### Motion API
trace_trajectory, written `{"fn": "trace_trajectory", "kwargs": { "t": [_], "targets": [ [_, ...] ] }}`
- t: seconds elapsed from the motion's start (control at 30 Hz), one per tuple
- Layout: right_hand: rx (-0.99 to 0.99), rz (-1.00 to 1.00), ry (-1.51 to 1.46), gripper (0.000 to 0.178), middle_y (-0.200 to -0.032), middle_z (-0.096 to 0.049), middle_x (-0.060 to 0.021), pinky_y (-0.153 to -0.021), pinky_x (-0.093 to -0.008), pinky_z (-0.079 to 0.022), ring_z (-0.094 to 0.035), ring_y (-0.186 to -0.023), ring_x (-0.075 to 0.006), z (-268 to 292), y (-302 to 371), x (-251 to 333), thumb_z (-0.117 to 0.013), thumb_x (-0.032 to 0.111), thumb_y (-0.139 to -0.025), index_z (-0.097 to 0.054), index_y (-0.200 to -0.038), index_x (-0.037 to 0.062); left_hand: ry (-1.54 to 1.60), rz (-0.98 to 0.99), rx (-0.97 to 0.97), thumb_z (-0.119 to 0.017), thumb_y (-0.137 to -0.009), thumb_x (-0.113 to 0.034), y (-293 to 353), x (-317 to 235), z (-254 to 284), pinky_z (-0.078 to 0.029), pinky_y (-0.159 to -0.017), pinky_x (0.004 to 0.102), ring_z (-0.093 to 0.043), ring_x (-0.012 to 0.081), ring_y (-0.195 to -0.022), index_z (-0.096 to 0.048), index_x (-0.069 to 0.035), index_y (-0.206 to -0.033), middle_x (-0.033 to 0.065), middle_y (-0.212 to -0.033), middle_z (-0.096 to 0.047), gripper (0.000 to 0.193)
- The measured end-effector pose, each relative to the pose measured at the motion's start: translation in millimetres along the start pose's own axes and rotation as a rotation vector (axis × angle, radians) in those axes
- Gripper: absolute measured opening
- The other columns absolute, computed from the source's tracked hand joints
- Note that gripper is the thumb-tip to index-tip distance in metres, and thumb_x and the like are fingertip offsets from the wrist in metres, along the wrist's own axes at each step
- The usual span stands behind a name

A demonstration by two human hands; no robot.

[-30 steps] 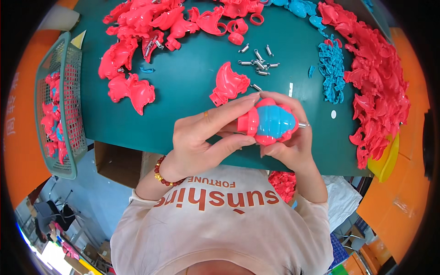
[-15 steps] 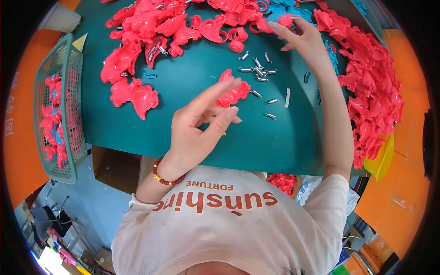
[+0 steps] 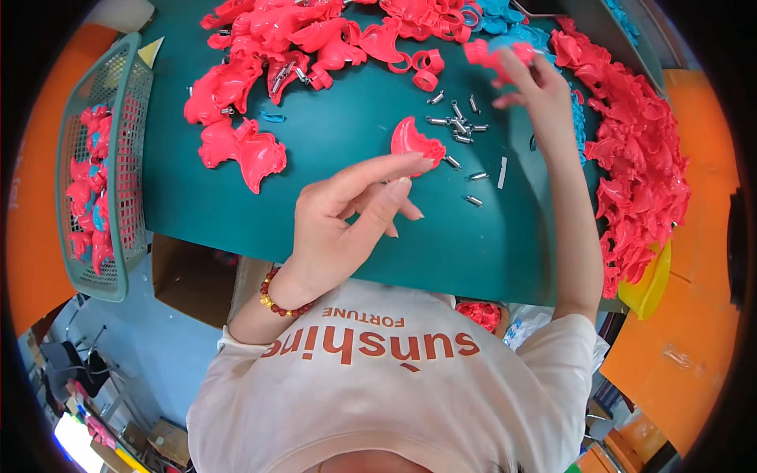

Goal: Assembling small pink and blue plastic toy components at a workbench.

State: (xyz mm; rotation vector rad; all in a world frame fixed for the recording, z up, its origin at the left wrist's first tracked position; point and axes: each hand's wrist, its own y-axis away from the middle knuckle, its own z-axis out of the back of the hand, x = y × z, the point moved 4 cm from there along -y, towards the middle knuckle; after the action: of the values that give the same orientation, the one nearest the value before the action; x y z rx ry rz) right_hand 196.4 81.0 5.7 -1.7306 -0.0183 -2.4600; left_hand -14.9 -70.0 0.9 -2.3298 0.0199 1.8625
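My left hand point(image 3: 343, 217) hovers above the near middle of the green table point(image 3: 331, 134). Its fingers are stretched forward with the thumb apart, and nothing shows between them. Just past those fingertips lies a curved red plastic shell point(image 3: 413, 139), partly covered by the hand; I cannot tell if they touch. Farther off to the right, my right hand point(image 3: 540, 98) is closed on a red plastic part point(image 3: 490, 57), somewhat blurred. Several small metal springs point(image 3: 460, 126) lie loose between the two hands. A joined red piece point(image 3: 248, 150) rests to the left.
Red parts point(image 3: 276, 31) are heaped at the far left, some bearing springs. Another red pile point(image 3: 639, 165) runs down the right side beside blue parts point(image 3: 505, 20). A green basket point(image 3: 122, 229) with red-and-blue pieces stands left; a yellow container point(image 3: 650, 288) sits right.
My right hand has come slightly nearer and to the right, bringing the red part away from the far pile. My left hand stays almost in place, while the view has shifted a little.
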Motion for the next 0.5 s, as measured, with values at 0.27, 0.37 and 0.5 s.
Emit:
{"fn": "trace_trajectory", "kwargs": {
  "t": [0.27, 0.37, 0.5],
  "targets": [
    [0.455, -0.265, -0.610, 0.067, -0.082, -0.059, -0.0127, -0.036, -0.0254, -0.047, -0.060, -0.059, -0.0180, -52, 113, 47, -0.054, 0.048, -0.085, -0.040, -0.121, -0.0073, 0.189, -0.139, -0.232, -0.022, -0.096, -0.047, -14, -15, -10, -0.038, -0.096, 0.0409, -0.042, 0.0295, -0.122, -0.033, -0.002, -0.135, 0.0189, -0.138, -0.034, 0.060],
    [0.513, -0.368, -0.622, 0.072, -0.087, -0.059, -0.0135, -0.040, -0.0277, -0.050, -0.062, -0.064, -0.0195, -66, 130, 46, -0.061, 0.046, -0.081, -0.038, -0.122, -0.0084, 0.399, -0.147, -0.180, -0.006, -0.092, -0.056, -20, -19, -21, -0.029, -0.103, 0.0408, -0.029, 0.0303, -0.131, -0.023, 0.000, -0.139, 0.0186, -0.142, -0.028, 0.075],
    [0.539, -0.323, -0.764, 0.044, -0.098, -0.057, -0.0140, -0.052, -0.0290, -0.055, -0.060, -0.080, -0.0186, -74, 140, 47, -0.064, 0.015, -0.083, -0.043, -0.116, -0.0064, 0.530, -0.015, -0.151, -0.006, -0.092, -0.055, -12, -15, -27, -0.037, -0.097, 0.0333, -0.050, 0.0255, -0.114, -0.021, 0.002, -0.138, 0.0241, -0.119, -0.053, 0.075]
  ]
}}
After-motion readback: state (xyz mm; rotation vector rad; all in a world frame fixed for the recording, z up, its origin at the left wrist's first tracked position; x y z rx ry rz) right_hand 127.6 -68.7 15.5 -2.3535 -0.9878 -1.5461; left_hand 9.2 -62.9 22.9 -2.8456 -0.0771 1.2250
